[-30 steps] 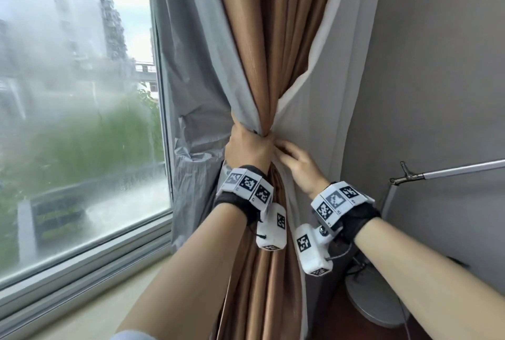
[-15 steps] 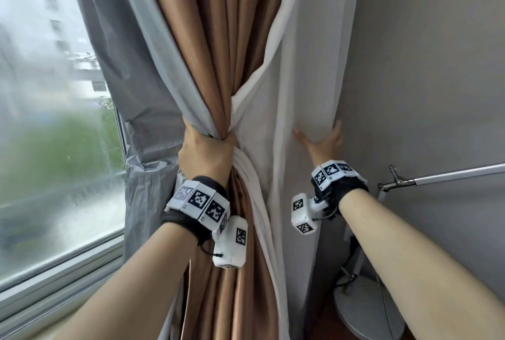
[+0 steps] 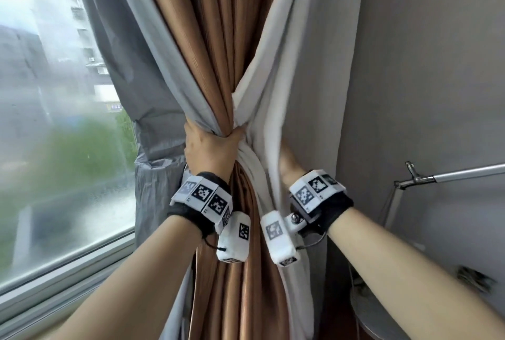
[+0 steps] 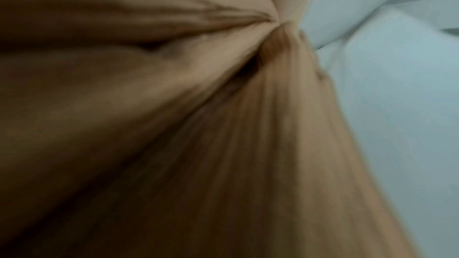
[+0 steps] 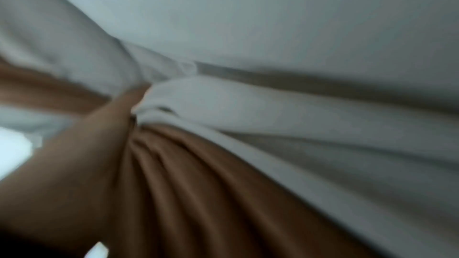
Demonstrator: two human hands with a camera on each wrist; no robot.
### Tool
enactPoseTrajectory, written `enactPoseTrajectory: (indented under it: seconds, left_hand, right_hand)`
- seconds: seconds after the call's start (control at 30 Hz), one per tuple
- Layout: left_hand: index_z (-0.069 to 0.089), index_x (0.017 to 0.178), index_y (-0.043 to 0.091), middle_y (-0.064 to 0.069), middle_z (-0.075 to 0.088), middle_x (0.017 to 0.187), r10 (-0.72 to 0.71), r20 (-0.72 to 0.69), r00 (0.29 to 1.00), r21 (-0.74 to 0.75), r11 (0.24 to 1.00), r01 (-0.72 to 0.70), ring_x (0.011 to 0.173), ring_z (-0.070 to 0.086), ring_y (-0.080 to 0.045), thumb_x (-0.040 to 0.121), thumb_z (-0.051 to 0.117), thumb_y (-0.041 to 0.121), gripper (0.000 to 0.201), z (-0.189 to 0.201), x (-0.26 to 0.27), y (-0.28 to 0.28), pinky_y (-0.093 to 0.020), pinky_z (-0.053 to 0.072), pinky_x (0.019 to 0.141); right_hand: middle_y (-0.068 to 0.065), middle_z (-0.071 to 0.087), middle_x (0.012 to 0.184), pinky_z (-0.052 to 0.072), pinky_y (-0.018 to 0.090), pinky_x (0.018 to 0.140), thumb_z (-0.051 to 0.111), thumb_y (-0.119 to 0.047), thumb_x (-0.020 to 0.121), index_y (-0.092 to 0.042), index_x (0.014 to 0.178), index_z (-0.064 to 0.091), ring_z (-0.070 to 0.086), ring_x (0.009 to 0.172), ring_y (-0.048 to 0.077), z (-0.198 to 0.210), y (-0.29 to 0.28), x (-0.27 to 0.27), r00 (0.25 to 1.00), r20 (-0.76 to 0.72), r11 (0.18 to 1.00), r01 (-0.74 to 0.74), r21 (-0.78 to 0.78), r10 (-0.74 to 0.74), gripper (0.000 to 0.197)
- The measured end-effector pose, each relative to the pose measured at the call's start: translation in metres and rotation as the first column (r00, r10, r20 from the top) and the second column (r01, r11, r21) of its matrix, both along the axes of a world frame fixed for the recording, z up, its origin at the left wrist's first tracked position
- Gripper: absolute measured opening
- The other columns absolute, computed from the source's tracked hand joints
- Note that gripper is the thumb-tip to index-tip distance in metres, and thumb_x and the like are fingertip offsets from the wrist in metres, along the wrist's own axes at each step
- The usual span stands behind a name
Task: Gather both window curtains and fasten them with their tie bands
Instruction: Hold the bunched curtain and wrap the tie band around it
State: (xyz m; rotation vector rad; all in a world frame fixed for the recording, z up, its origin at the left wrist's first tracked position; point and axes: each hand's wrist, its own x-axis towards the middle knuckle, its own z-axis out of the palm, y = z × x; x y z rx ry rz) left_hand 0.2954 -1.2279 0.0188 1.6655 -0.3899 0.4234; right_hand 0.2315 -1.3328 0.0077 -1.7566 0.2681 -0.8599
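Observation:
The brown curtain (image 3: 218, 52) with its white lining (image 3: 273, 93) hangs bunched beside the window. My left hand (image 3: 210, 148) grips the bunch at its narrow waist, fingers wrapped round the folds. The left wrist view shows the brown folds (image 4: 248, 144) pinched together close up. My right hand (image 3: 287, 167) reaches in just right of the bunch, and its fingers are hidden behind a fold of the lining. In the blurred right wrist view, brown cloth (image 5: 198, 183) lies under white lining (image 5: 273, 105). No tie band shows in any view.
The window glass (image 3: 54, 121) and its frame (image 3: 68, 266) are on the left, with a grey curtain panel (image 3: 153, 175) hanging against it. A grey wall (image 3: 423, 93) stands close on the right. A metal lamp arm (image 3: 451, 173) and round base (image 3: 382, 320) sit low right.
My right hand left the lining near the wall, where it lay flat, and came back left to slip behind the white fold by the bunch. The left hand kept its grip.

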Motion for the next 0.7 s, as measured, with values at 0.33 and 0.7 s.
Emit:
enactPoseTrajectory:
  seconds: [0.33,0.7]
  left_hand:
    - [0.048,0.133,0.018,0.000,0.060,0.126,-0.299,0.036,0.954,-0.090,0.949,0.301,0.117,0.055,-0.013,0.067,0.062,0.063,0.081,-0.006,0.008,0.080,-0.019,0.038,0.090]
    - [0.041,0.130,0.027,-0.001,0.063,0.118,-0.111,-0.057,0.992,-0.011,0.994,0.110,0.105,0.062,-0.022,0.060,0.078,0.049,0.083,0.004,0.015,0.121,-0.033,0.050,0.089]
  right_hand:
    - [0.008,0.045,0.131,0.043,0.042,0.101,0.046,-0.064,0.071,-0.030,0.130,0.032,0.051,0.117,0.026,-0.014,0.084,0.016,0.997,0.074,0.947,0.054,-0.316,-0.032,0.070]
    - [-0.004,0.059,0.111,0.041,0.009,0.087,0.050,0.001,0.089,-0.007,0.123,0.052,0.056,0.099,0.000,-0.017,0.132,0.030,0.981,0.065,0.947,-0.160,-0.278,0.185,0.035]
